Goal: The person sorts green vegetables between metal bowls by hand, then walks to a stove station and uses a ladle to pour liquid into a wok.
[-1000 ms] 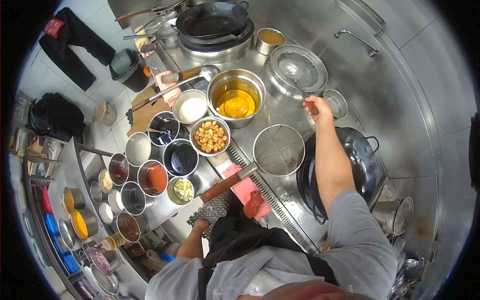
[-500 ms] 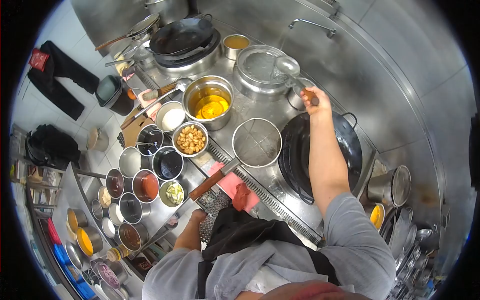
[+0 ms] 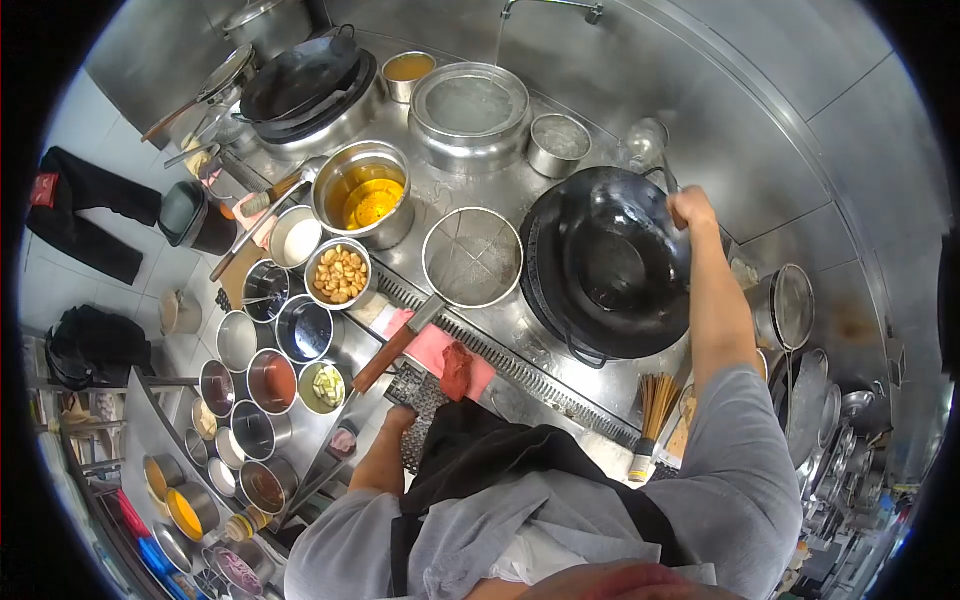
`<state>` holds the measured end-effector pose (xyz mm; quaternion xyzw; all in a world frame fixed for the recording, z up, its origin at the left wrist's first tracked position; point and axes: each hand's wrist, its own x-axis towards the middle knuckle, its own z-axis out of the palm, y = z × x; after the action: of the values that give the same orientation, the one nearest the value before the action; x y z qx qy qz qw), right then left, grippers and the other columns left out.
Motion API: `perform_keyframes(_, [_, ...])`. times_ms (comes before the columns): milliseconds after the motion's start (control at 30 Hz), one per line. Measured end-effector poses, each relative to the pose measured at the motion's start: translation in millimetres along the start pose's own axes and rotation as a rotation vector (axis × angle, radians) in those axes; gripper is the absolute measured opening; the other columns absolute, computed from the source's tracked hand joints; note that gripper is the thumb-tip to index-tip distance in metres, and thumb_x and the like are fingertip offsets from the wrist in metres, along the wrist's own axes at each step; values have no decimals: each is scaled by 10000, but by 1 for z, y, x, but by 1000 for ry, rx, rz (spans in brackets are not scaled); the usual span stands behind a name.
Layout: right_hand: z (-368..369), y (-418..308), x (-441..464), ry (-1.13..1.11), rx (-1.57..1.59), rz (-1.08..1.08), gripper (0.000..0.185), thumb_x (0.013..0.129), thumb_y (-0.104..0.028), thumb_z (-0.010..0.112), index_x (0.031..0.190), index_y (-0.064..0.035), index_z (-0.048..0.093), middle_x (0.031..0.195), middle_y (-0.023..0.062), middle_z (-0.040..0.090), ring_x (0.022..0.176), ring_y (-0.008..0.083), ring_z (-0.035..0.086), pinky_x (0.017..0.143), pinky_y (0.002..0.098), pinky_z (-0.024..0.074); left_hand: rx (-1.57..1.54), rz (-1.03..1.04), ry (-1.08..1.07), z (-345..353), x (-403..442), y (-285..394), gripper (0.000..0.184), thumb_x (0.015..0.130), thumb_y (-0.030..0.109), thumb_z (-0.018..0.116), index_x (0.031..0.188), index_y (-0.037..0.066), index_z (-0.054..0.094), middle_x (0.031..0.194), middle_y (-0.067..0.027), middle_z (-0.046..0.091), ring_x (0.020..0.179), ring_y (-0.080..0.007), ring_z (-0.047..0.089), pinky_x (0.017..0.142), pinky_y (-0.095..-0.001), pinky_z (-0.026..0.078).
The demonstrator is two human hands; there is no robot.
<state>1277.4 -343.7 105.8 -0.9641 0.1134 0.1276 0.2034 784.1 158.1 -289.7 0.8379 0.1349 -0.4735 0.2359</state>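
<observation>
My right hand (image 3: 690,207) is wrapped round the handle of a metal ladle (image 3: 647,140), above the right rim of a black wok (image 3: 612,260). The ladle's bowl is beyond the wok's far right side, near the steel back wall. The wok's dark inside looks shiny. My left hand (image 3: 401,418) hangs low by the counter's front edge, near the wooden handle of a wire strainer (image 3: 472,258); its fingers are hidden. A folded red cloth (image 3: 456,372) lies close to that hand.
A wide pot of water (image 3: 470,105) stands under the tap (image 3: 552,8). Left of the strainer are a pot of yellow oil (image 3: 375,205), a bowl of peeled garlic-like pieces (image 3: 340,275) and several sauce containers. A bamboo brush (image 3: 653,420) lies right of the wok.
My right hand has moved the ladle from over the water pot rightward to the wok's far right side. The wok's inside now shows fully. The camera view has shifted; my left hand stays low.
</observation>
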Motion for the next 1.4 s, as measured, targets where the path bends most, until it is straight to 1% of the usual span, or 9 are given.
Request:
perform_keyframes(133, [1, 37, -38, 301, -474, -83, 239, 781, -55, 586, 992, 30, 657, 1037, 296, 651, 979, 446, 630, 871, 499, 514, 18, 4, 3, 17, 8, -11, 222, 806, 139, 536, 870, 27, 717, 898, -144, 720, 685, -272, 712, 715, -418, 577])
perform_keyframes(300, [-1, 45, -53, 323, -511, -187, 314, 781, -43, 586, 1085, 37, 588, 1007, 288, 656, 968, 451, 632, 863, 513, 510, -78, -60, -49, 37, 22, -33, 216, 773, 137, 553, 857, 29, 721, 932, -156, 718, 795, -288, 715, 753, -414, 567])
perform_keyframes(400, [5, 9, -69, 351, -457, -288, 359, 784, -40, 585, 1139, 3, 567, 1037, 276, 649, 981, 448, 624, 858, 517, 503, 393, 289, 52, 47, 34, -43, 219, 775, 141, 556, 867, 32, 724, 966, -161, 715, 894, -314, 700, 785, -421, 557])
perform_keyframes(800, [71, -189, 4, 272, -606, -699, 424, 867, -58, 540, 1290, -89, 531, 1086, 225, 627, 986, 400, 626, 838, 483, 507, -141, -35, 31, 25, 31, -38, 293, 836, 195, 520, 972, 48, 734, 1124, -181, 679, 1062, -312, 653, 920, -442, 513])
perform_keyframes(867, [81, -217, 21, 241, -671, -721, 386, 897, -62, 494, 1280, -82, 540, 1087, 221, 632, 980, 378, 640, 839, 473, 516, 442, 320, -13, 32, 39, -54, 274, 824, 213, 539, 915, 55, 743, 1101, -164, 690, 1045, -308, 661, 892, -453, 529])
perform_keyframes(1000, [91, -257, 32, 179, -779, -691, 284, 900, -82, 485, 1148, -45, 620, 1090, 212, 644, 1001, 374, 647, 853, 471, 526, 301, 348, 118, 75, 52, -81, 244, 812, 215, 549, 874, 93, 751, 1058, -155, 700, 1025, -303, 669, 852, -458, 548])
perform_keyframes(1100, [95, -273, 50, 130, -805, -675, 249, 900, -98, 481, 1029, -13, 676, 1070, 207, 663, 1007, 372, 656, 854, 464, 537, -324, 78, 107, 86, 51, -80, 223, 797, 210, 558, 877, 139, 754, 1022, -137, 706, 1016, -298, 673, 816, -453, 561])
perform_keyframes(1333, [96, -288, 76, 321, -1008, -828, 229, 861, -106, 521, 923, -17, 723, 988, 210, 700, 950, 319, 693, 810, 423, 560, -315, 107, 68, 79, 29, -63, 226, 811, 197, 558, 874, 66, 731, 957, -151, 710, 925, -295, 695, 789, -461, 573])
perform_keyframes(1400, [96, -290, 76, 250, -1015, -811, 233, 864, -112, 523, 934, -23, 727, 992, 204, 701, 945, 318, 693, 810, 420, 560, -651, -319, -88, 55, 12, -40, 256, 827, 198, 524, 858, 39, 721, 924, -168, 708, 822, -287, 712, 737, -471, 579])
